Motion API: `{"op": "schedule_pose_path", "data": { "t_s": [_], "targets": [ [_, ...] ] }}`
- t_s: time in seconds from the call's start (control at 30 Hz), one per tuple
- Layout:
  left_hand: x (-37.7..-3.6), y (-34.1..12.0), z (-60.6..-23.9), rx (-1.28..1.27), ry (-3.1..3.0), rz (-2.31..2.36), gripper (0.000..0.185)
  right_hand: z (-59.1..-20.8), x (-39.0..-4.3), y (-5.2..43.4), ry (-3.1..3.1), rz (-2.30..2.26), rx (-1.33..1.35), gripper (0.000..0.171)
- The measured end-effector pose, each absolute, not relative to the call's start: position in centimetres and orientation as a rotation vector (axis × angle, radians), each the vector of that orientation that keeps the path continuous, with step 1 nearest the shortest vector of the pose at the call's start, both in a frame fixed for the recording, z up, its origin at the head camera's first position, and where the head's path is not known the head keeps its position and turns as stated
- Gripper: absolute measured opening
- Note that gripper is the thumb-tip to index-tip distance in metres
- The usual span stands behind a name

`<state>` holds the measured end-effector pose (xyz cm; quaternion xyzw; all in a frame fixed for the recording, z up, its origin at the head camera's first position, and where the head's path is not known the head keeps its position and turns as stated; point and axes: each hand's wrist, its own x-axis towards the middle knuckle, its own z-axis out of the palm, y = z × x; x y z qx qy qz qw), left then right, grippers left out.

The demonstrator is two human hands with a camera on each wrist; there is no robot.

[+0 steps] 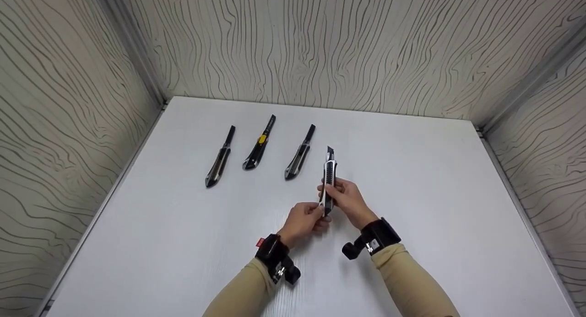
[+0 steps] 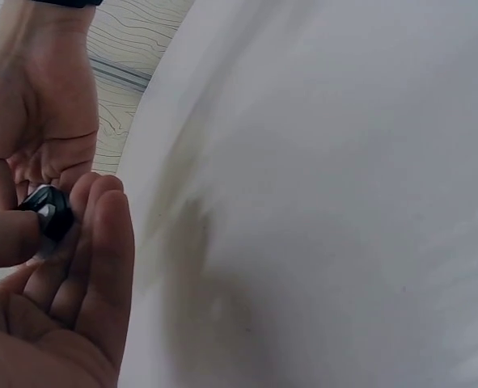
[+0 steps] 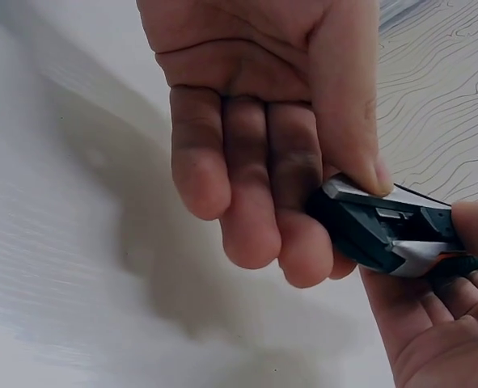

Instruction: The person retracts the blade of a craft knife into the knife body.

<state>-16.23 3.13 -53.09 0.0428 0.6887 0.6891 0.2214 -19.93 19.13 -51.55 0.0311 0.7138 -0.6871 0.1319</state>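
A utility knife (image 1: pixel 328 179) is held above the white counter (image 1: pixel 412 193), its blade tip pointing away. The right hand (image 1: pixel 348 199) pinches the middle of the handle; the left hand (image 1: pixel 304 221) pinches the rear end. The knife is judged light and stiff, with a sharp blade, so only the handle should be gripped.

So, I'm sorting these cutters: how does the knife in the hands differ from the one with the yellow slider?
The held knife is silver and black; the yellow-slider knife is black with a yellow part. The held one is gripped by the left hand and right hand; the other lies untouched on the table. Both are slim utility knives.
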Motion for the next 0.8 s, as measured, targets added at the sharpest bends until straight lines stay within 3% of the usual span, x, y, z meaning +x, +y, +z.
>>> {"op": "schedule_pose_path", "data": {
  "t_s": [0.8],
  "targets": [
    [-16.58, 3.41, -52.94, 0.102, 1.865, 1.996, 0.030, -51.19, -19.71, 18.41, 2.180, -1.974, 0.236, 0.037]
  ]
}}
